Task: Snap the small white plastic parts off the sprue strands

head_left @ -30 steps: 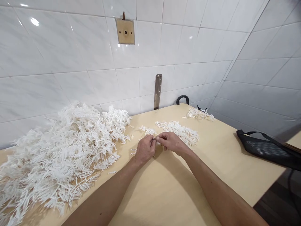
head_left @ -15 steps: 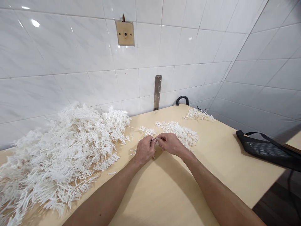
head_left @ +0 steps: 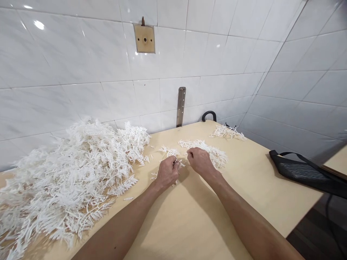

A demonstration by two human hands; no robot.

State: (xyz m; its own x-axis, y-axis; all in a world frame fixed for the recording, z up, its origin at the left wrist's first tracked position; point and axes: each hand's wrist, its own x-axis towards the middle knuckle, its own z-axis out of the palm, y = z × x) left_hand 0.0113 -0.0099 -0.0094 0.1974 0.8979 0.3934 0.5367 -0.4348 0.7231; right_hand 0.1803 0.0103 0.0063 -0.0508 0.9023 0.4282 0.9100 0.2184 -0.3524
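Observation:
My left hand (head_left: 168,171) is closed in a pinch on a small white plastic sprig (head_left: 181,164), whose thin tips poke out past the thumb. To its right, a short gap away, my right hand (head_left: 200,160) has its fingers pressed together; what they hold, if anything, is too small to make out. Just behind the right hand lies a flat heap of white sprigs (head_left: 217,153). A few loose white pieces (head_left: 168,150) rest beyond the left hand. A large fluffy pile of white branching sprigs (head_left: 89,169) covers the table's left side.
The pale tan table (head_left: 260,187) meets a white tiled wall. Another small bunch of sprigs (head_left: 229,132) lies at the far right corner, close to a black curved handle (head_left: 209,115). A metal bracket (head_left: 181,106) stands at the wall. A black mesh chair back (head_left: 303,171) touches the right edge.
My hands were together at the fingertips; the right has drawn away to the right and slightly up. The left stays in place with the sprig.

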